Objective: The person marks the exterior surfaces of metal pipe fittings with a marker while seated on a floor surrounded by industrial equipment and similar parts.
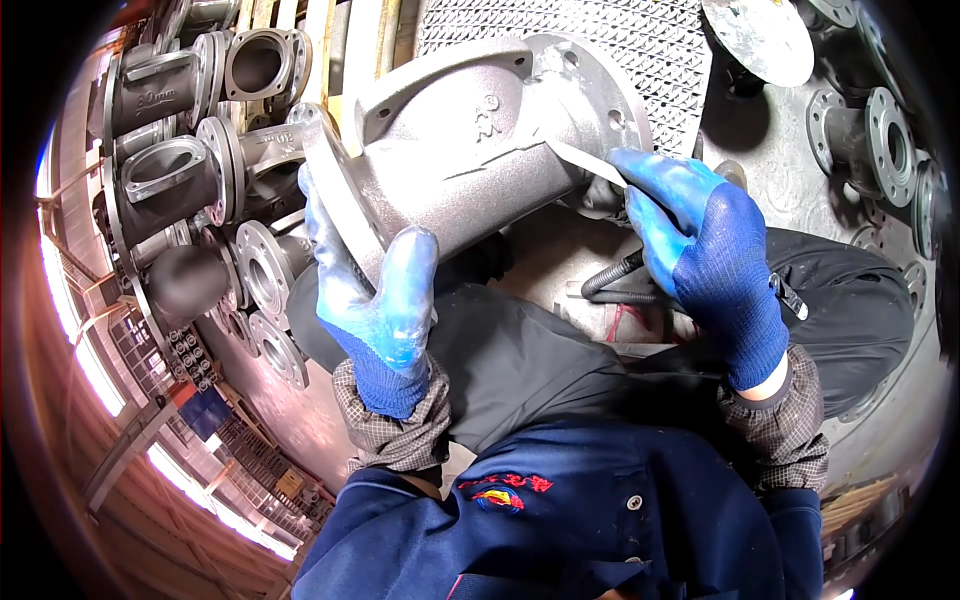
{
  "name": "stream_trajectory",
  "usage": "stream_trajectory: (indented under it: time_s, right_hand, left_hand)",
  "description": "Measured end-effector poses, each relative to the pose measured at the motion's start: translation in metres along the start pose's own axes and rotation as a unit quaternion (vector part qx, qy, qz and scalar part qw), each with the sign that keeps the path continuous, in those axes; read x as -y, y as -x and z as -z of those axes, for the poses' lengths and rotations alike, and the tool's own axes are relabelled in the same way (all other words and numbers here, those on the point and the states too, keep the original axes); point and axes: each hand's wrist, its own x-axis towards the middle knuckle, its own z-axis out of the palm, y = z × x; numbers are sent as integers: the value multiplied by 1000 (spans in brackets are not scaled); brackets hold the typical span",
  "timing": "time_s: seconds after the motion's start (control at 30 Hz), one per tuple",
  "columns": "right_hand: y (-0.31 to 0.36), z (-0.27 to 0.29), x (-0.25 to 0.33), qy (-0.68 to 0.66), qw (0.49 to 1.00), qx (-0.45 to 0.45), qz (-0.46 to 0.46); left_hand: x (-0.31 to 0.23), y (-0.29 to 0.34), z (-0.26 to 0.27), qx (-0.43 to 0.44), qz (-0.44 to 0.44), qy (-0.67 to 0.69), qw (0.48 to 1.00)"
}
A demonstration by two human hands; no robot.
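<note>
A large grey cast-metal valve body (470, 190) lies tilted in front of me, with round flanges at both ends and an oval flanged opening on its far side. My left hand (375, 290), in a blue coated glove, grips the rim of its left flange, thumb on the near side and fingers round the outer face. In my right hand (700, 225), gloved alike, a thin pale flat blade (588, 162) is pinched between thumb and fingers. Its tip meets the casting near a dark raised line along the body. The blade's other end is hidden in the glove.
Similar flanged castings (160, 185) are stacked at the left, and more castings (870, 145) stand at the right. A patterned metal plate (640, 55) lies beyond the valve body, beside a round pale disc (762, 38). A black hose (615, 280) runs below the work, near my knees.
</note>
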Motion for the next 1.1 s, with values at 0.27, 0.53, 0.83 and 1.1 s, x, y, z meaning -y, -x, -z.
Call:
stream_trajectory:
  time_s: [0.27, 0.53, 0.83, 1.1]
  right_hand:
    - [1, 1, -3, 23, 1000, 10, 18]
    - [3, 1, -1, 27, 1000, 1, 7]
    - [6, 10, 13, 155, 985, -31, 73]
    - [-3, 13, 11, 231, 967, -11, 105]
  left_hand:
    - [2, -2, -1, 5, -33, -4, 999]
    - [2, -1, 1, 16, -1, 23, 1000]
    - [-11, -2, -8, 4, -7, 51, 999]
    - [3, -2, -2, 5, -15, 50, 999]
